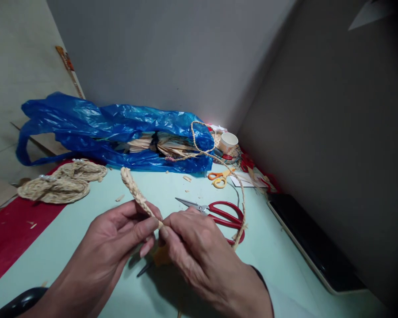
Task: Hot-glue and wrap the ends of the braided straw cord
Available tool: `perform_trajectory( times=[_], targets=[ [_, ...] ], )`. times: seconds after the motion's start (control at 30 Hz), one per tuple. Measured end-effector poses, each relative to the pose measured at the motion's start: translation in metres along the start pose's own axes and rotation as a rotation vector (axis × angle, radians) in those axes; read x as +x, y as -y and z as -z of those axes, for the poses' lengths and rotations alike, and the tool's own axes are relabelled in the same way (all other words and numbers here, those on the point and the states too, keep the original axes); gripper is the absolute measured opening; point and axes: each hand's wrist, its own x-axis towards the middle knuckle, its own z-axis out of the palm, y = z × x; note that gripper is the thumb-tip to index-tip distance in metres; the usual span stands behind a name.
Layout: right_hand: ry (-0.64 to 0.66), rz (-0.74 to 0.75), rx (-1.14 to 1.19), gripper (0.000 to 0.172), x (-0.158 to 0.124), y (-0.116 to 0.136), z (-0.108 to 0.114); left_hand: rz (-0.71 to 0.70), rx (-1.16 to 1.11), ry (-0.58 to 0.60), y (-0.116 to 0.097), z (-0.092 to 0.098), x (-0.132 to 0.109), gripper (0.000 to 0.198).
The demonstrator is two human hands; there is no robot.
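Between my two hands runs a pale braided straw cord [132, 187], its thick end sticking up and to the left. My left hand [119, 234] pinches it between thumb and fingers. Close beside, my right hand [195, 243] is closed on the same braid, its fingertips meeting the left thumb. A thinner length of straw rope [243, 198] loops from the blue bag down past the right hand. Red-handled scissors [223, 214] lie just beyond the right hand. Under the hands, a dark pointed tool [146, 268] with a yellowish part is mostly hidden.
A blue plastic bag [82, 123] with straw bundles [175, 145] lies along the back. Straw slippers [58, 185] with beads sit at left near a red cloth [29, 221]. Orange and yellow scissors [220, 179], a white cup [228, 141] and a dark tablet-like panel [311, 243] are to the right.
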Motion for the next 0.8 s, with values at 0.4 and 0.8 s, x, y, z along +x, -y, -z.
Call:
perform_trajectory(
  times=[0.4,0.8],
  targets=[
    [-0.231,-0.063,-0.028,0.030,0.001,-0.001,0.025,-0.111,0.054,-0.065,-0.007,0.007,0.001,0.022],
    [-0.511,0.182,-0.003,0.013,-0.007,0.004,0.034,0.094,-0.172,-0.087,-0.018,0.010,0.010,0.014]
  ],
)
